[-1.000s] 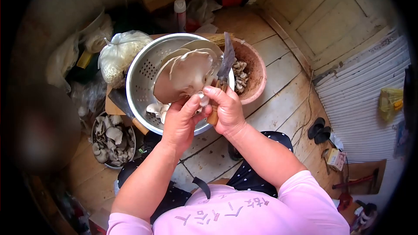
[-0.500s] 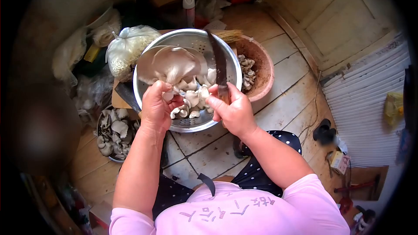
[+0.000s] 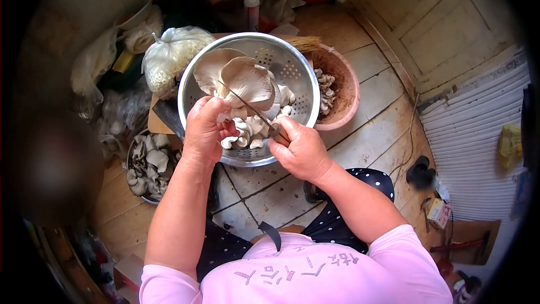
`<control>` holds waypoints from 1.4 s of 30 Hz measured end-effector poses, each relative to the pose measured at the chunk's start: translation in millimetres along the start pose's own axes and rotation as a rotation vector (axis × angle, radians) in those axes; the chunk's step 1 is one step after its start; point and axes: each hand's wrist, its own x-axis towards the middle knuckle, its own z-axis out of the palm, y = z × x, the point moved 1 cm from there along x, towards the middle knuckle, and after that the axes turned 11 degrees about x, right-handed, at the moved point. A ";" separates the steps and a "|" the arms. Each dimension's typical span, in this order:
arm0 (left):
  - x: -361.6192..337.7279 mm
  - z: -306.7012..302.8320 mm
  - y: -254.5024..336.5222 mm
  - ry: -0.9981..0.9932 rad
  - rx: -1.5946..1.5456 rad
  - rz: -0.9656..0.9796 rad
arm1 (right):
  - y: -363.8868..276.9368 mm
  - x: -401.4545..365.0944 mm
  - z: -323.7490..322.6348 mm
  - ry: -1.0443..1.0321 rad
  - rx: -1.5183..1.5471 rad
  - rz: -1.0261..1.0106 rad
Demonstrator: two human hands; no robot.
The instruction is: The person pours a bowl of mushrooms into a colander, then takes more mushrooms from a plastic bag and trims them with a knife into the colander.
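Observation:
In the middle of the head view a metal colander (image 3: 292,58) holds large pale oyster mushrooms (image 3: 247,83) and several small pieces (image 3: 246,133). My left hand (image 3: 203,129) is closed, thumb and fingers pinching the oyster mushroom cluster near its base over the colander's left side. Closed round the wooden handle of a knife (image 3: 244,101), my right hand (image 3: 301,149) is at the colander's lower right. The blade, seen nearly edge-on, slants up and left across the large caps, its tip close above my left fingers.
Behind the colander to the right stands a pink basin (image 3: 350,93) with more mushrooms (image 3: 325,90). A bowl of mushrooms (image 3: 151,163) sits on the floor at left. A filled plastic bag (image 3: 174,56) and a spray can (image 3: 252,10) lie beyond; a door (image 3: 450,28) is at right.
The knife has swung from upright, blade side showing, to slanting left over the mushrooms. The large caps have turned, with two now standing side by side. My left hand keeps its pinch.

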 end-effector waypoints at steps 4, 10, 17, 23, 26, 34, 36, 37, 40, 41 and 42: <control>-3.7 4.4 2.1 0.018 -0.025 0.005 | 2.7 2.4 3.8 0.004 0.001 -0.002; -3.3 5.6 1.7 -0.006 0.007 -0.009 | 3.8 3.1 7.3 0.014 -0.060 0.018; -2.1 8.5 -5.5 -0.013 0.015 -0.022 | -0.4 4.3 9.4 0.023 -0.047 0.036; 3.1 3.4 -8.5 -0.020 -0.032 -0.023 | 0.3 1.3 13.3 0.014 -0.104 0.035; 3.2 2.6 -5.5 0.016 -0.197 -0.068 | 2.7 -0.8 15.2 0.015 -0.142 0.029; 10.9 -19.6 3.4 -0.064 -0.435 -0.098 | 7.7 -3.6 18.6 0.034 -0.193 -0.031; 11.3 -21.4 4.3 -0.025 -0.415 -0.085 | 8.6 -4.2 20.3 0.017 -0.187 -0.015; 11.8 -22.4 3.5 -0.022 -0.415 -0.086 | 8.7 -4.7 20.9 0.015 -0.186 -0.015; 14.0 -26.0 3.2 -0.020 -0.420 -0.070 | 6.3 -5.7 20.8 -0.013 -0.157 0.018; 14.6 -28.2 4.6 -0.005 -0.445 -0.061 | 3.5 -6.6 20.0 -0.030 -0.171 0.040; 15.8 -31.1 6.0 0.010 -0.470 -0.051 | 2.3 -7.8 19.7 -0.046 -0.184 0.061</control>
